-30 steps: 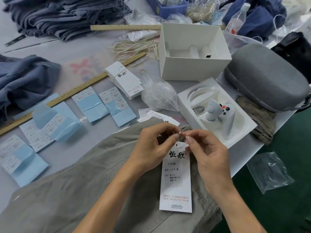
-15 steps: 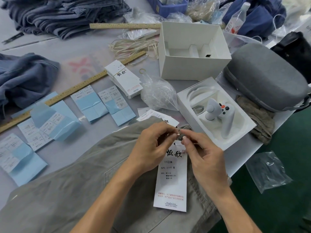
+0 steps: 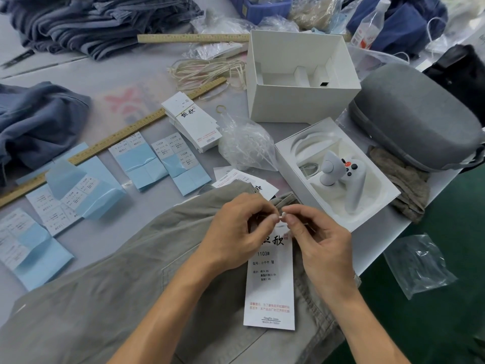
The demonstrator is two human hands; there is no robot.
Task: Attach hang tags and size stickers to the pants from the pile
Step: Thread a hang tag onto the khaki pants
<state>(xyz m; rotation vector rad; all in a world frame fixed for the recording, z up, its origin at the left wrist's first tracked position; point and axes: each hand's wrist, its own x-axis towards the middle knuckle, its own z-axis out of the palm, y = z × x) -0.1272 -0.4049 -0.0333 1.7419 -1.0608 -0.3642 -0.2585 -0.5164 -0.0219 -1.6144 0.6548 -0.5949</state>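
Observation:
Grey-green pants [image 3: 126, 292] lie across the near table with the waistband toward the right. A long white hang tag [image 3: 270, 282] printed 1103# M lies on them below my hands. My left hand [image 3: 236, 232] and my right hand [image 3: 317, 240] meet fingertip to fingertip just above the tag's top, pinching a small white fastener [image 3: 282, 216] of the tag's string between them. A banded stack of hang tags [image 3: 193, 122] sits farther back. Blue-backed size sticker sheets [image 3: 181, 161] lie in a row to the left.
A wooden ruler [image 3: 115, 137] crosses the table. Folded blue pants [image 3: 99, 19] are piled at the back left. A white box [image 3: 301, 77], a tray holding a white controller [image 3: 338, 174], a grey case [image 3: 417, 116] and plastic bags [image 3: 246, 143] crowd the right side by the table edge.
My hands have stayed together at the tag's top, fingertips closing on the small white fastener. The hang tag has shifted slightly down and left on the pants.

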